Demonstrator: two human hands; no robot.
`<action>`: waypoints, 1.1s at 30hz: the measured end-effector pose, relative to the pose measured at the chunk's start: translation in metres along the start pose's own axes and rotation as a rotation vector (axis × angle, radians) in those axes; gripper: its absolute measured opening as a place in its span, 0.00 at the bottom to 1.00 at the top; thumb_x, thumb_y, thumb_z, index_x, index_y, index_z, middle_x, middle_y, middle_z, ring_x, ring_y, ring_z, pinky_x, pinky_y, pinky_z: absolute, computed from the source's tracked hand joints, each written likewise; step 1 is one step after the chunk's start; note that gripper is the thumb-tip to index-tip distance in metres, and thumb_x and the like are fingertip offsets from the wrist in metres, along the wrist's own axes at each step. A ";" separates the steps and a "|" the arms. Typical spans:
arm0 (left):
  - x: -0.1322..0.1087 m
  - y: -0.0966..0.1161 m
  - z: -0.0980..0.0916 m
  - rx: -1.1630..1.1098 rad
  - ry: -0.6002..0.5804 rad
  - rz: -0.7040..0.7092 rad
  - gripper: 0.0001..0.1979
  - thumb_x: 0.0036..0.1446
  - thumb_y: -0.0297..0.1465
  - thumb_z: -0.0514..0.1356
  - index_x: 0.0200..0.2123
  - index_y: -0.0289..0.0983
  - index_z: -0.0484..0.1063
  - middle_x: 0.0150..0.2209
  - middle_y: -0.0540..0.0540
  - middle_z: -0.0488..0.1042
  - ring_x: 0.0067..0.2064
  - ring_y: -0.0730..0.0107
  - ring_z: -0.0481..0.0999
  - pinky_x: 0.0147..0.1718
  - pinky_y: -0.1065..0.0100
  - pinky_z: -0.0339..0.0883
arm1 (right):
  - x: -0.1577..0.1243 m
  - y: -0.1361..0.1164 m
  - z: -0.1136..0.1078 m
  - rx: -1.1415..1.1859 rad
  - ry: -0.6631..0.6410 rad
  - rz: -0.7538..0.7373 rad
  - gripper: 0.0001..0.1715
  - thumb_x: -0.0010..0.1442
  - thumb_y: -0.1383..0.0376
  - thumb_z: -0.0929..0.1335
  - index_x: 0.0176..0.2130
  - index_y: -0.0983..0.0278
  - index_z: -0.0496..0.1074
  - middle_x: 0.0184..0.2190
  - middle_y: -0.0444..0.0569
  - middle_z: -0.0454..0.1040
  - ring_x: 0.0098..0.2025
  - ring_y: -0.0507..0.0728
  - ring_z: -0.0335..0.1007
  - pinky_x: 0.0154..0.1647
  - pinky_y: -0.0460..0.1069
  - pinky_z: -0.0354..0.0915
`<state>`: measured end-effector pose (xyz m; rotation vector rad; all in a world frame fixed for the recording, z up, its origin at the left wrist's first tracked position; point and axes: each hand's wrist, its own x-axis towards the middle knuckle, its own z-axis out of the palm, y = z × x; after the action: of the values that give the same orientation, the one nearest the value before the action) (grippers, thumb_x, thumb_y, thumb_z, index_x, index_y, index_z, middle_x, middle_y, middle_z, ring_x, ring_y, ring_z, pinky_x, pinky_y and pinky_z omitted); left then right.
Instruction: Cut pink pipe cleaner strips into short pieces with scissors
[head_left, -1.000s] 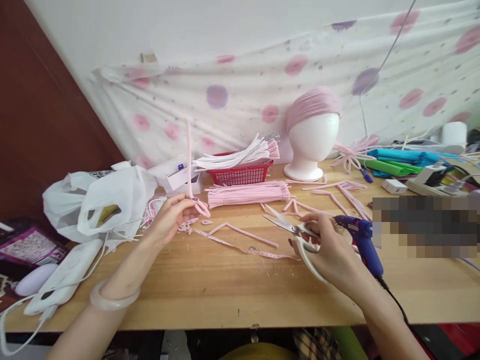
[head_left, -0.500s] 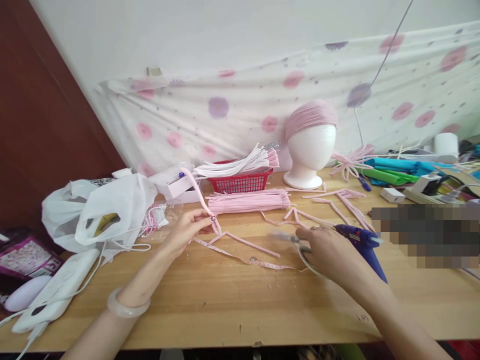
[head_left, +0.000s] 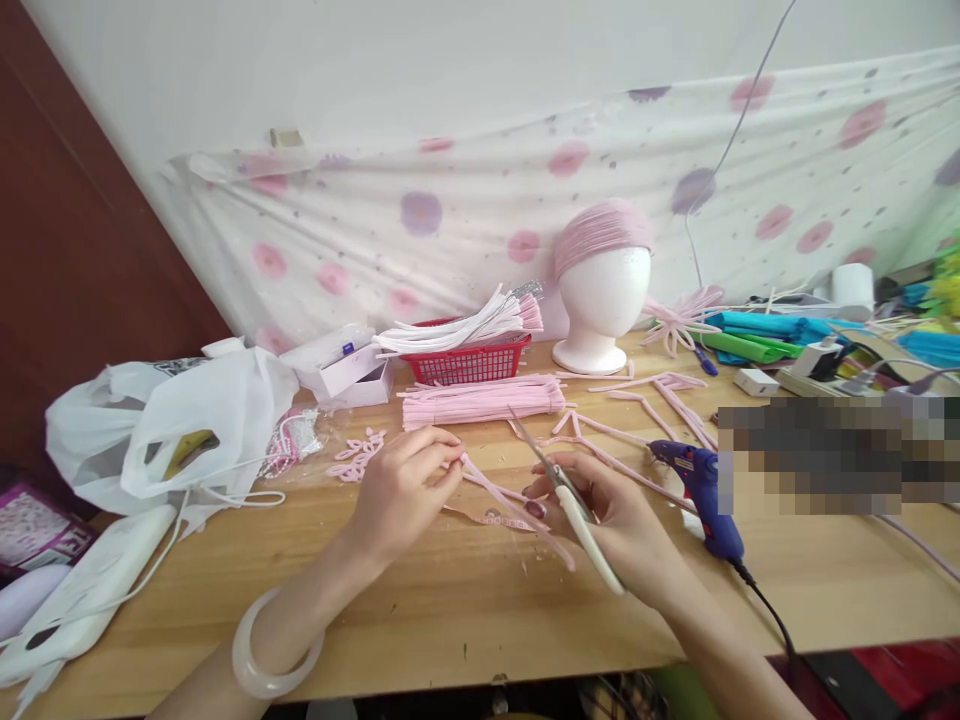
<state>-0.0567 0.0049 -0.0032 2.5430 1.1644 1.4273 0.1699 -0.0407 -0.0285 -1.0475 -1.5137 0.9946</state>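
Observation:
My left hand [head_left: 409, 492] pinches the end of a pink pipe cleaner [head_left: 491, 487], which trails down to the right toward my other hand. In my right hand [head_left: 619, 515] are scissors [head_left: 581, 528] with white handles, their blades pointing up and left. The pipe cleaner passes close beneath the right fingers; whether they touch it I cannot tell. A pink tape measure [head_left: 489, 517] lies under it, partly covered. Behind my hands rests a bundle of pink pipe cleaners [head_left: 484, 401]. Small looped pink pieces [head_left: 356, 456] lie left of my left hand.
A blue glue gun [head_left: 701, 490] stands right of my right hand, its cord running off the front edge. Behind are a red basket [head_left: 469, 365] of white stems and a foam head [head_left: 606, 295] with a pink wrap. Plastic bags [head_left: 214, 430] and a power strip [head_left: 94, 595] fill the left.
My left hand has moved right, and the pipe cleaner that rose from it now trails rightward. My right hand has turned, bringing the scissors upright and closer to the left hand. The view has shifted slightly.

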 end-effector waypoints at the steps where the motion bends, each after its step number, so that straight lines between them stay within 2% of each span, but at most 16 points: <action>1: -0.001 0.002 0.001 0.025 0.031 0.060 0.08 0.54 0.23 0.60 0.30 0.39 0.79 0.35 0.44 0.81 0.36 0.62 0.80 0.38 0.63 0.71 | -0.002 0.001 0.005 0.032 -0.007 0.002 0.16 0.53 0.60 0.74 0.40 0.63 0.70 0.32 0.48 0.77 0.34 0.57 0.75 0.36 0.50 0.71; 4: -0.002 0.007 0.003 0.058 0.109 0.186 0.07 0.55 0.21 0.59 0.30 0.36 0.77 0.33 0.44 0.80 0.34 0.67 0.80 0.34 0.66 0.73 | -0.004 0.005 0.013 0.082 0.058 -0.008 0.15 0.52 0.62 0.74 0.39 0.62 0.71 0.29 0.45 0.76 0.32 0.56 0.75 0.36 0.49 0.71; 7: -0.002 0.010 0.004 0.060 0.137 0.230 0.06 0.54 0.20 0.60 0.28 0.34 0.75 0.31 0.44 0.79 0.31 0.70 0.79 0.31 0.70 0.73 | -0.005 0.009 0.016 0.113 0.125 -0.014 0.14 0.51 0.63 0.75 0.38 0.62 0.71 0.29 0.45 0.76 0.33 0.55 0.74 0.36 0.48 0.71; 12: -0.004 0.014 0.005 0.043 0.161 0.245 0.06 0.53 0.19 0.60 0.28 0.34 0.73 0.30 0.45 0.77 0.31 0.72 0.78 0.29 0.72 0.72 | -0.008 0.007 0.018 0.306 0.165 0.063 0.18 0.45 0.63 0.78 0.36 0.62 0.72 0.25 0.42 0.75 0.28 0.53 0.73 0.33 0.47 0.71; 17: -0.005 0.023 0.008 0.009 0.291 0.259 0.08 0.53 0.18 0.59 0.27 0.35 0.69 0.28 0.47 0.75 0.30 0.72 0.76 0.29 0.72 0.70 | -0.009 0.002 0.026 0.493 0.209 0.186 0.27 0.33 0.66 0.82 0.33 0.62 0.71 0.21 0.40 0.75 0.26 0.53 0.72 0.29 0.45 0.68; 20: -0.006 0.028 0.009 -0.026 0.314 0.237 0.08 0.53 0.18 0.59 0.27 0.36 0.69 0.27 0.47 0.75 0.31 0.72 0.76 0.29 0.72 0.70 | -0.010 0.004 0.031 0.554 0.189 0.237 0.27 0.32 0.67 0.82 0.32 0.63 0.70 0.19 0.38 0.73 0.24 0.50 0.69 0.26 0.42 0.64; 23: -0.005 0.028 0.006 -0.023 0.286 0.213 0.08 0.54 0.19 0.59 0.27 0.36 0.68 0.27 0.47 0.74 0.31 0.72 0.77 0.31 0.72 0.70 | -0.012 0.007 0.030 0.536 0.178 0.248 0.26 0.33 0.66 0.82 0.31 0.63 0.69 0.19 0.39 0.72 0.23 0.48 0.66 0.24 0.41 0.61; 26: -0.001 0.018 0.000 0.024 0.232 0.109 0.06 0.56 0.22 0.58 0.28 0.37 0.68 0.31 0.46 0.77 0.34 0.70 0.78 0.35 0.70 0.69 | -0.016 0.010 0.023 0.450 0.215 0.218 0.25 0.34 0.65 0.81 0.31 0.63 0.70 0.21 0.41 0.74 0.24 0.50 0.66 0.24 0.42 0.62; 29: 0.010 -0.001 -0.004 0.053 0.094 -0.178 0.04 0.59 0.28 0.55 0.31 0.39 0.67 0.34 0.46 0.80 0.39 0.66 0.80 0.38 0.69 0.69 | -0.020 0.014 0.015 0.404 0.277 0.180 0.24 0.36 0.65 0.81 0.32 0.63 0.71 0.21 0.39 0.71 0.25 0.51 0.66 0.26 0.43 0.64; 31: 0.018 -0.017 -0.001 0.166 -0.106 -0.350 0.05 0.60 0.31 0.53 0.33 0.39 0.67 0.32 0.47 0.80 0.36 0.65 0.81 0.35 0.69 0.68 | -0.021 0.015 0.011 0.370 0.312 0.163 0.23 0.38 0.63 0.81 0.33 0.62 0.71 0.22 0.40 0.71 0.25 0.51 0.66 0.27 0.44 0.64; 33: 0.025 -0.032 0.007 0.409 -0.399 -0.438 0.08 0.60 0.31 0.50 0.36 0.39 0.68 0.33 0.47 0.81 0.36 0.62 0.80 0.33 0.67 0.67 | -0.023 0.016 0.007 0.326 0.328 0.162 0.23 0.39 0.61 0.80 0.34 0.63 0.71 0.23 0.41 0.72 0.25 0.51 0.65 0.26 0.44 0.62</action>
<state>-0.0627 0.0456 -0.0001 2.3978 1.9106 0.6025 0.1678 -0.0583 -0.0507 -1.0480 -0.9752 1.0789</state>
